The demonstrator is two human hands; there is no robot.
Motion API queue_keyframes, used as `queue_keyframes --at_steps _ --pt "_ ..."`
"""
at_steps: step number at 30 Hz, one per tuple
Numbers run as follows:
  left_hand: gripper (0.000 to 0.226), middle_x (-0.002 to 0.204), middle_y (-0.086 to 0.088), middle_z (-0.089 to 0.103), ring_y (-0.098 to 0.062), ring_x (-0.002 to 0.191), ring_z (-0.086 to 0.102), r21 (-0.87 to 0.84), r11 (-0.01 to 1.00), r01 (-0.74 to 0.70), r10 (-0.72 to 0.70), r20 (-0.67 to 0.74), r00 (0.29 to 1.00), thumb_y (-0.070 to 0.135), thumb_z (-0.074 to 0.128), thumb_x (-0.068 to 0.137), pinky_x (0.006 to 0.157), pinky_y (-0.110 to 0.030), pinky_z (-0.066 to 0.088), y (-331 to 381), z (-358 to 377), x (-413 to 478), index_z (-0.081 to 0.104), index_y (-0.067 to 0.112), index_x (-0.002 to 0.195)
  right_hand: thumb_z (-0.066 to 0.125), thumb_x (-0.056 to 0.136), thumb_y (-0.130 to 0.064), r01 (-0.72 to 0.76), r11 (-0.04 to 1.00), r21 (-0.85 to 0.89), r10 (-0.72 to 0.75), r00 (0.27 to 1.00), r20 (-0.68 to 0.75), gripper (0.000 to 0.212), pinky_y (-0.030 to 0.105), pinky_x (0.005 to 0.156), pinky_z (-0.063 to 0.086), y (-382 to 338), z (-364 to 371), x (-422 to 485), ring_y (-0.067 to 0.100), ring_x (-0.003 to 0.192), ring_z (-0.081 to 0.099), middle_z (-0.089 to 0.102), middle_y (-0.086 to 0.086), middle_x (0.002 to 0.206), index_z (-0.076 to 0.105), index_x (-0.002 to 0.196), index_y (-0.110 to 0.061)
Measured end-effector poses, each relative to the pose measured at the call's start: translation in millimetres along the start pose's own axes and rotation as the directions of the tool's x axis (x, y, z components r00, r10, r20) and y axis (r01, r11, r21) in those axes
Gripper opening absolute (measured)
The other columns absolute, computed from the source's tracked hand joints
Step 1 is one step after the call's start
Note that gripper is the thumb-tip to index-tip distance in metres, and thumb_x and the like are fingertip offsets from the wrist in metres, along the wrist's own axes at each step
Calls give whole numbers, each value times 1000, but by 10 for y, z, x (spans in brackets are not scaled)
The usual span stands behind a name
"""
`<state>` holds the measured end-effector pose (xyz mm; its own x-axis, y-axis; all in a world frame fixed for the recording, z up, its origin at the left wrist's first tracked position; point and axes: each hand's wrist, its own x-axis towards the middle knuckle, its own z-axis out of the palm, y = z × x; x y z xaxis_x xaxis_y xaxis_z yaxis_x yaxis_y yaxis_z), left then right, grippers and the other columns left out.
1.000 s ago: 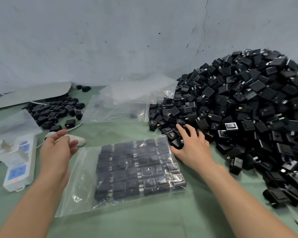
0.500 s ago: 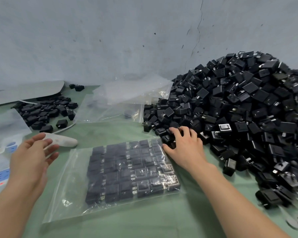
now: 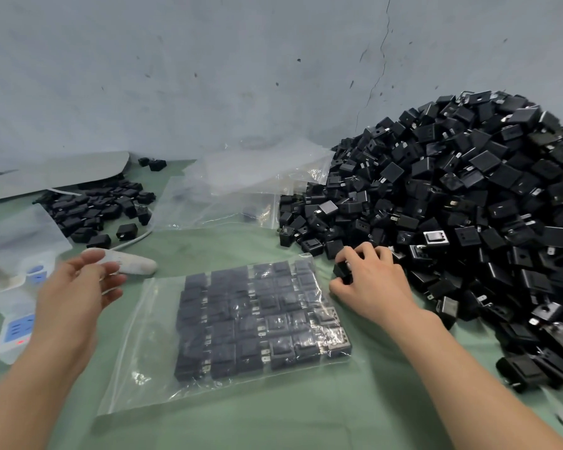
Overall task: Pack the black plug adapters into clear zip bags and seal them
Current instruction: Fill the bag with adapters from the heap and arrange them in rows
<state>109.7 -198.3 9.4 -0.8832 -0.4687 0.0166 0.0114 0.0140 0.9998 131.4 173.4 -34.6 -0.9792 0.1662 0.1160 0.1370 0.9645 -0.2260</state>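
We see a green surface (image 3: pixel 273 417). A big pile (image 3: pixel 468 190) of black plug adapters fills the right of the frame. At centre a clear bag (image 3: pixel 137 368) lies flat, with its adapters (image 3: pixel 257 319) packed in neat rows toward its right side. The zip strip (image 3: pixel 127 345) runs down the bag's left edge, and we cannot tell whether it is sealed. The left hand (image 3: pixel 72 293) hovers left of the bag, fingers loose and spread, holding nothing. The right hand (image 3: pixel 371 280), at the pile's near edge just right of the bag, curls round one adapter (image 3: pixel 342 271). To do this step well, we judge the left hand should hold the bag's mouth open while the right slides the adapter in flat, keeping the rows tidy.
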Motion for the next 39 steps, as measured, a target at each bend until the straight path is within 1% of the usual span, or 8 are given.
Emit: queue_keyframes --at_steps 8,13,18,20,25,30,33,39 --pt "22 95 -6 73 -19 88 69 354 931 -89 -45 355 934 10 52 98 83 -35 56 -73 406 -317 61 24 114 44 92 -48 -27 999 -40 26 1000 -9 36 43 95 39 -45 -8 -23 27 127 36 44 -1 136 52 124 -33" --pt "30 98 -3 68 -25 91 63 478 871 -114 -49 314 948 9 46 98 98 -46 49 -96 493 -337 58 27 120 41 96 -49 -39 998 -57 37 999 -23 41 45 108 33 -65 1 -36 26 134 33 41 1 146 51 131 -32" --pt "30 94 -3 65 -18 78 60 514 855 -63 -95 274 957 8 46 97 80 -33 50 -76 551 -300 57 25 119 36 99 -45 32 999 -40 -39 978 -204 46 45 118 23 -182 -95 -68 24 142 32 45 1 150 53 139 -30" --pt "29 94 -1 64 -18 82 62 545 838 -35 -123 250 960 9 46 96 88 -37 52 -49 547 -285 56 26 117 32 99 -43 145 987 68 -123 956 -265 49 44 121 22 -330 -140 -108 22 144 32 46 0 150 50 142 -29" --pt "28 117 -8 63 -29 115 59 562 826 41 -231 271 935 13 44 94 106 -50 46 0 569 -278 57 29 114 20 101 -56 378 919 115 -378 925 -23 56 46 122 -6 -745 35 -258 21 154 4 15 -2 166 23 154 -39" --pt "27 80 -8 57 -24 74 54 482 871 97 -245 253 936 6 44 96 82 -40 54 2 555 -250 57 16 118 19 101 -63 421 906 48 -424 897 123 61 51 124 -5 -829 193 -286 27 154 0 10 3 168 21 156 -38" --pt "21 82 -10 51 -21 73 48 438 889 136 -267 254 929 6 42 101 63 -30 45 41 574 -281 54 13 117 18 100 -64 412 908 70 -418 896 146 61 49 123 -7 -807 204 -270 25 154 -1 9 3 168 20 156 -38" --pt "22 94 -11 58 -25 87 57 413 902 128 -272 312 910 10 44 102 76 -32 53 65 584 -383 53 11 122 15 100 -64 416 907 67 -422 892 165 62 49 123 -8 -814 208 -274 25 154 -2 8 3 168 17 157 -39"
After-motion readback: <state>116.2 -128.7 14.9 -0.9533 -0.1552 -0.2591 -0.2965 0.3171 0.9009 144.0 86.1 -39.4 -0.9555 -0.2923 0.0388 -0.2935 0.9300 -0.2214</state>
